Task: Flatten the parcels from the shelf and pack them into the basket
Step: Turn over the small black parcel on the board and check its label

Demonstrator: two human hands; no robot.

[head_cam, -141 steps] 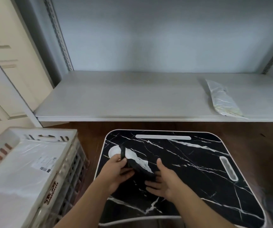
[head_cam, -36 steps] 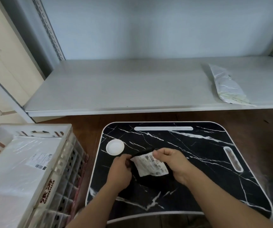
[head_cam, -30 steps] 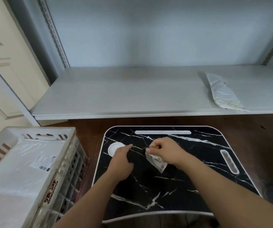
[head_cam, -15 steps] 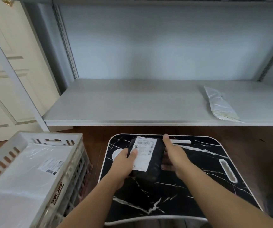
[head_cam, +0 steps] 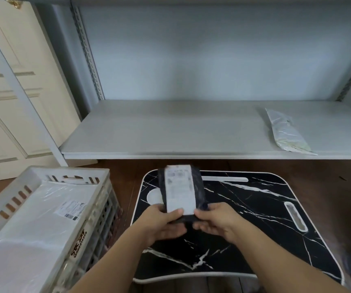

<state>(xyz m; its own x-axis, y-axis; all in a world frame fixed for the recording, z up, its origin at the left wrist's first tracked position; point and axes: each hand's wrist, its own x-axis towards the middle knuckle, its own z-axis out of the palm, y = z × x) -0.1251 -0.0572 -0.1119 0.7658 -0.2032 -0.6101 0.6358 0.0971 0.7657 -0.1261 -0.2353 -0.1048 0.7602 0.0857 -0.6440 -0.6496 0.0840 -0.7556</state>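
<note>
Both hands, the left hand point(head_cam: 163, 221) and right hand point(head_cam: 217, 221), hold the black parcel point(head_cam: 182, 192) by its near end, basket point(head_cam: 98, 199) to their left.

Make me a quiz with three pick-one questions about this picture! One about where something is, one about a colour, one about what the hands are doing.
1. Where is the crinkled white plastic parcel?
A. grey shelf
B. basket
C. floor

2. What colour is the small labelled parcel?
A. red
B. black
C. yellow

3. What are both hands doing?
A. hanging loose
B. holding the small parcel
C. lifting the basket

Answers: 1 A, it lies on the grey shelf, right side. 2 B, black wrap with a white label. 3 B, left hand and right hand have a grip on its near end.
</note>
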